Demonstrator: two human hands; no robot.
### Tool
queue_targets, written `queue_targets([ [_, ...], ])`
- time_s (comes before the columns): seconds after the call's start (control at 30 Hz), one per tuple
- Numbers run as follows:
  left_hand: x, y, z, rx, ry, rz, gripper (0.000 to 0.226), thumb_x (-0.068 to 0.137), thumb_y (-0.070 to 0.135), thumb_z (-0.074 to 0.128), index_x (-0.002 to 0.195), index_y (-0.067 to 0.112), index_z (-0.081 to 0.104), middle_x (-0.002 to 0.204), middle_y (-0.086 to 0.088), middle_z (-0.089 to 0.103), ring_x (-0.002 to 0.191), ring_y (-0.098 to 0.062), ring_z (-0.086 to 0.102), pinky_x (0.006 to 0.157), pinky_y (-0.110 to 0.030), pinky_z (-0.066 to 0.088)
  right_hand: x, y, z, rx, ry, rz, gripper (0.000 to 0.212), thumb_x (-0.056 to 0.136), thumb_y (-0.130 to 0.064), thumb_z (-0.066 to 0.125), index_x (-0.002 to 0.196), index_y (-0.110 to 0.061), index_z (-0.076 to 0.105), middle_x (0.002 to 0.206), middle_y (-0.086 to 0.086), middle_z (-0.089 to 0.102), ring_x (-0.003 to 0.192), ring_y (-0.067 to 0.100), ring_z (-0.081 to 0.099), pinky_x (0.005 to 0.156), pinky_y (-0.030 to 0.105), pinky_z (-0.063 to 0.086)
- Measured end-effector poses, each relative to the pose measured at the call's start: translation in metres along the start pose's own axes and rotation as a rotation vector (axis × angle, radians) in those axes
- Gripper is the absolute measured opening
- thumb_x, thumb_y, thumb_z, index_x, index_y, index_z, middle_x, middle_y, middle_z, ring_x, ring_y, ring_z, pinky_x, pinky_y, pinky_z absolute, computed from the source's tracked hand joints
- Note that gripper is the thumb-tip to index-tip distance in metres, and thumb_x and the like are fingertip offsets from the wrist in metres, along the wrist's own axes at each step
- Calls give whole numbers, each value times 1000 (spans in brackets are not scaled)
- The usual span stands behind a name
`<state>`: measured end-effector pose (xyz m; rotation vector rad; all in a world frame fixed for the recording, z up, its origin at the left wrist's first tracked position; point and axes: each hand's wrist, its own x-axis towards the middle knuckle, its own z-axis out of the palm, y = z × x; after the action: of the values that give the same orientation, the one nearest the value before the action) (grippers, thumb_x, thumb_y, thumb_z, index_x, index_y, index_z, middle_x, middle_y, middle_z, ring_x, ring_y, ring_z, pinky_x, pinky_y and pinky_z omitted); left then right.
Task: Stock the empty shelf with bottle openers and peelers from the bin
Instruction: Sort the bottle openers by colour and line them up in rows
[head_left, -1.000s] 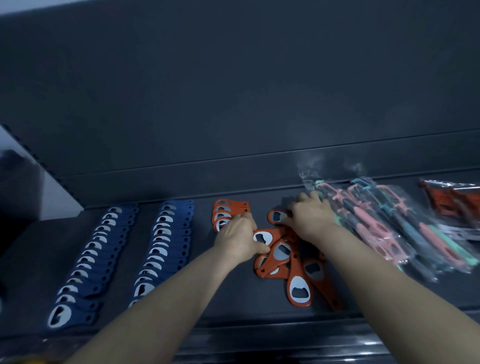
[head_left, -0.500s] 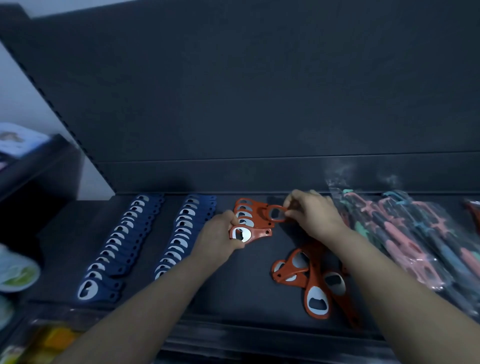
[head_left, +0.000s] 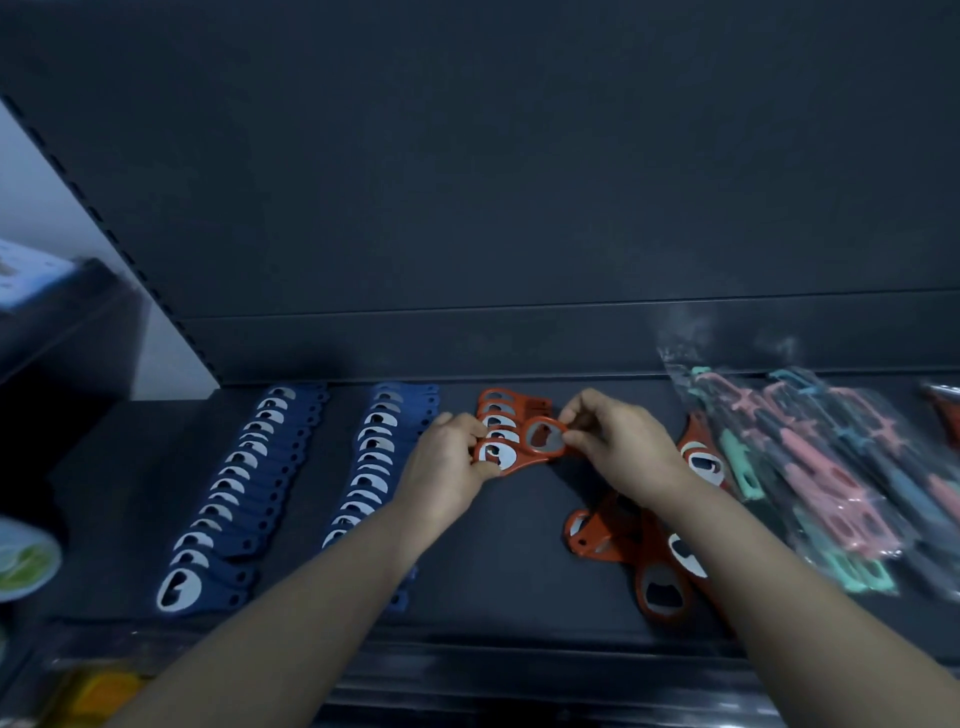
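Dark shelf (head_left: 519, 571) carries bagged peelers (head_left: 831, 467) at right, two blue opener rows (head_left: 244, 483) at left, loose orange openers (head_left: 660, 566) near right. Left hand (head_left: 447, 467) pinches the nearest opener (head_left: 498, 454) of the orange row (head_left: 501, 410); right hand (head_left: 618, 447) pinches another orange opener (head_left: 544, 436) just beside it.

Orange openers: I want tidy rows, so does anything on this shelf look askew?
The loose orange openers lie crisscrossed in a heap, unlike the neat blue rows. The bagged peelers on the right sprawl overlapping too.

Orange bottle openers (head_left: 497, 453) overlap in a row on the shelf (head_left: 519, 587).
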<state>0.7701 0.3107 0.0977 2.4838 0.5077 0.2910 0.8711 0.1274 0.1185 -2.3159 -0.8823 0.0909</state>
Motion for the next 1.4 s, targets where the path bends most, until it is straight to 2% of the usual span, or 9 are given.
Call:
queue_targets([
  [0.27,-2,-15,-24,47,44,58,35,86,6,66,119,14,60,110,-1,56,88,-9,53,85,-25,49,13,-25,25,-6,-281,102,12,87,-24,65,86,-33,56,79,-18,63,85,8,60,79,28,48],
  [0.37,-3,-18,-25,49,27,65,34,86,7,67,118,15,61,111,0,57,86,-8,53,85,-25,50,13,-29,34,-64,-255,131,8,86,-28,65,91,-32,59,90,-14,67,92,11,61,81,32,49],
  [0.47,-3,-16,-24,107,-31,108,34,86,13,68,119,17,60,116,1,55,102,-15,57,91,-31,49,11,-31,37,-212,-139,77,20,83,-36,67,101,-29,61,104,-9,62,105,16,55,85,33,46],
  [0.57,-2,-9,-23,284,-145,239,48,93,27,59,138,20,45,141,3,43,130,-17,39,106,-32,37,5,-33,33,-348,-135,-6,53,82,-44,66,131,-32,49,134,-7,46,125,18,39,98,37,35],
  [0.63,-1,-7,-21,415,-264,319,60,99,32,47,151,18,22,159,1,18,146,-17,14,118,-35,19,3,-29,28,-378,-265,5,72,87,-45,61,148,-31,27,157,-7,20,143,16,17,111,39,23],
  [0.77,-5,-10,-11,579,-436,329,65,103,36,32,153,13,-3,161,-3,-12,147,-15,-15,121,-37,-3,6,-17,29,-487,-439,41,75,97,-47,42,153,-19,1,161,-2,-9,147,11,-9,120,36,1],
  [1.23,13,-9,-6,554,-455,281,67,103,35,32,153,11,-5,161,-5,-15,148,-17,-12,122,-36,-1,27,-10,37,-457,-419,70,67,99,-46,37,153,-20,7,161,-4,0,148,12,2,120,39,8],
  [1.33,8,-3,-9,447,-354,321,64,102,34,39,154,15,6,162,-2,-6,148,-20,5,121,-36,10,19,-7,23,-352,-275,63,54,98,-38,43,149,-26,29,156,-6,26,143,15,25,112,39,28],
  [1.4,4,7,-9,371,-264,359,55,101,31,43,150,18,24,158,0,18,141,-20,24,116,-36,25,8,0,7,-364,-184,62,40,96,-31,48,136,-31,49,139,-3,51,129,20,45,101,37,40],
])
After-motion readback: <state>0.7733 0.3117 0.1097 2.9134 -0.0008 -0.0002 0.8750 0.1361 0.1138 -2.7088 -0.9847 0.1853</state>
